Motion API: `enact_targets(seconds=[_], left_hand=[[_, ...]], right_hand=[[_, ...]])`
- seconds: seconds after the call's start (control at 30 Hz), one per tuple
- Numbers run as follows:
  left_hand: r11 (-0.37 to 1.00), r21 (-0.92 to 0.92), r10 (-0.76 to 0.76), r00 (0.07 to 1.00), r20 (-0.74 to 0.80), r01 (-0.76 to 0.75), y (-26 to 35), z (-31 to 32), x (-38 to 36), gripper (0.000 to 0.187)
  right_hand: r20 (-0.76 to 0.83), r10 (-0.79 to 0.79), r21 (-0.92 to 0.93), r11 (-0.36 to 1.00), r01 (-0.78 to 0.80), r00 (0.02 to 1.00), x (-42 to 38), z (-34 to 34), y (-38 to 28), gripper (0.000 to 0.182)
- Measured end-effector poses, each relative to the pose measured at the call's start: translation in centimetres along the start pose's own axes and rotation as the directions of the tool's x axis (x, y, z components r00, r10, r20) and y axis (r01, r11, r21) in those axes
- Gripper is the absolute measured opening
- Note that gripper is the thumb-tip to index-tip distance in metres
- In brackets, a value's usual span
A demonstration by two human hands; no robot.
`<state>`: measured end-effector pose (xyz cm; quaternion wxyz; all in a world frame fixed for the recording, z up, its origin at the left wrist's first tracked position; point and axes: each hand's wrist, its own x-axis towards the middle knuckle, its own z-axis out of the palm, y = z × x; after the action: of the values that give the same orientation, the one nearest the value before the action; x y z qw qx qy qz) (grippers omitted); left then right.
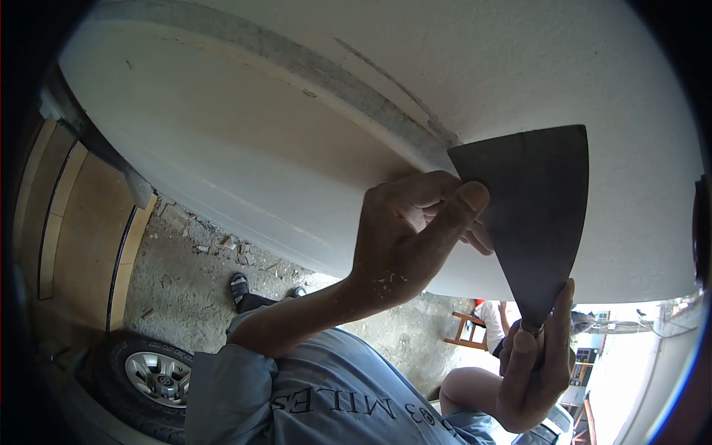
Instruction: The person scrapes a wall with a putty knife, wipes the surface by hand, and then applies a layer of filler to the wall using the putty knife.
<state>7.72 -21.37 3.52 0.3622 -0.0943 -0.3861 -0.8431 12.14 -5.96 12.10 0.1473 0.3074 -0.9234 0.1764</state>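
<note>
Okay, two hands on one scraper [530, 215], pressed flat to the white wall [245, 141].

From where I'm watching, the right hand [532, 374] is wrapped closed around the handle down at the narrow end, forefinger laid up along the blade's edge, probably to steer. The left hand [415, 241] pinches the blade's left edge, thumb on the face and fingers curled behind, which looks like extra pressure to keep it flat. The scraper's top left corner meets the grey seam [371, 107] running across the wall. The blade is a dark, dull metal wedge, wide at the top, with a straight edge and no visible filler on it.
</note>
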Motion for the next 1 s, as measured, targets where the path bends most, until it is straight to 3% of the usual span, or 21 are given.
enact_targets(seconds=[0.07,0.1,0.2,0.37,0.47,0.57,0.6,0.67,0.77,0.87,0.97,1.0], left_hand=[[0.997,-0.054,-0.048,0.999,-0.004,0.048,-0.2,0.0,-0.1,0.035],[0.999,-0.035,-0.035,0.999,0.002,0.035,-0.2,-0.1,0.0,0.036],[1.0,0.003,-0.026,0.999,0.021,0.026,-0.1,-0.1,0.0,0.037],[0.993,-0.082,-0.081,0.997,-0.008,0.08,-0.4,-0.1,0.0,0.038],[0.998,0.033,-0.047,0.998,0.033,0.046,0.0,0.1,-0.1,0.038],[0.991,-0.1,-0.085,0.996,0.016,0.086,-0.3,-0.2,0.1,0.038],[0.994,-0.068,-0.079,0.997,0.022,0.08,-0.3,-0.1,0.0,0.038],[0.998,-0.003,-0.055,0.998,0.03,0.055,-0.2,0.0,0.0,0.037],[0.989,-0.121,-0.083,0.997,0.003,0.083,-0.3,-0.1,0.2,0.037],[0.998,-0.013,-0.058,0.998,0.033,0.059,-0.3,0.1,0.0,0.037],[0.99,-0.118,-0.073,0.997,-0.002,0.073,-0.1,-0.2,0.3,0.037],[0.995,-0.079,-0.063,0.998,0.019,0.065,-0.1,-0.1,0.3,0.036]], right_hand=[[-0.02,0.051,-0.083,0.995,-0.052,0.999,0.2,0.2,-0.4,0.047],[-0.024,-0.048,-0.105,0.993,0.045,0.999,0.4,0.4,-0.2,0.046],[0.019,0.06,0.028,0.998,-0.061,0.998,-0.2,-0.5,-0.1,0.046],[0.016,-0.08,0.025,0.997,0.079,0.997,0.2,-0.3,0.4,0.047],[0.003,-0.059,0.028,0.998,0.059,0.998,0.3,0.0,0.2,0.048],[-0.015,0.025,0.002,1.0,-0.025,1.0,0.3,0.3,-0.4,0.048],[-0.022,0.064,-0.01,0.998,-0.064,0.998,0.2,0.2,-0.6,0.048],[-0.021,0.068,0.0,0.998,-0.068,0.997,0.4,0.2,-0.9,0.048],[-0.012,0.071,0.019,0.997,-0.071,0.997,0.5,0.4,-0.6,0.047],[-0.012,0.052,0.023,0.998,-0.052,0.999,0.5,0.3,-0.6,0.047],[0.004,0.022,0.048,0.999,-0.022,1.0,0.6,0.3,-0.3,0.046],[0.007,0.014,0.065,0.998,-0.014,1.0,0.6,0.5,-0.2,0.046]])
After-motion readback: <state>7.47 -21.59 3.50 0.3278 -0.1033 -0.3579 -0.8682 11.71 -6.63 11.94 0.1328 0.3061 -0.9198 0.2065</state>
